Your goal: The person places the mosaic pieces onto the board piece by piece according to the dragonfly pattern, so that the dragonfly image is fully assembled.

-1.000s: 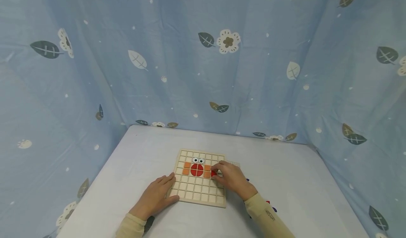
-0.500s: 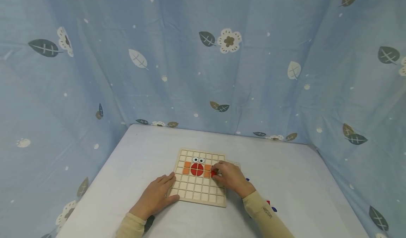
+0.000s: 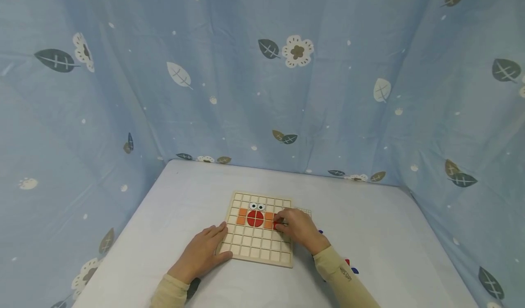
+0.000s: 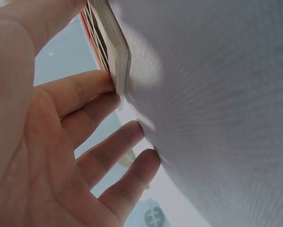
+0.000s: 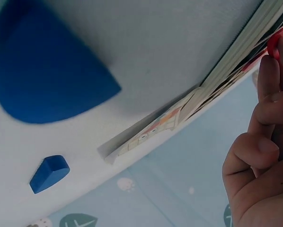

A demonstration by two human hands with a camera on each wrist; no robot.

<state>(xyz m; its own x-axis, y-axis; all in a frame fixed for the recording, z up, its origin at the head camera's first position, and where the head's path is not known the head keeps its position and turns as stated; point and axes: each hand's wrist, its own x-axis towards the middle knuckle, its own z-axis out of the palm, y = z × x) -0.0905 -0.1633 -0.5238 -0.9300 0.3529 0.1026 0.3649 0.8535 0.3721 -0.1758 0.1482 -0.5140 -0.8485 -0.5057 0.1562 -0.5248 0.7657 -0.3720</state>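
Observation:
A wooden grid board (image 3: 254, 244) lies on the white table. On it are a red circle (image 3: 255, 218) made of quarter pieces, orange tiles (image 3: 242, 217) on both sides and two eye tiles (image 3: 257, 206) above. My left hand (image 3: 201, 253) rests at the board's near left corner, fingers extended along the side, thumb at the front edge. In the left wrist view its fingertips touch the board's edge and the tabletop. Thumb and fingers of my right hand (image 3: 301, 230) pinch a small red piece (image 5: 274, 45) over cells right of the orange tiles; the hand partly hides it.
A small card printed with a grid picture (image 5: 153, 130) lies beyond the board's right side. Blue rounded pieces (image 5: 51, 66) and a red piece (image 3: 347, 261) lie on the table to the right, near my sleeve. A blue patterned curtain (image 3: 229, 94) surrounds the table.
My right hand's fingers shift slightly at the same spot, and the red piece now appears lower against the board. The left hand stays put. The head view tilts very slightly.

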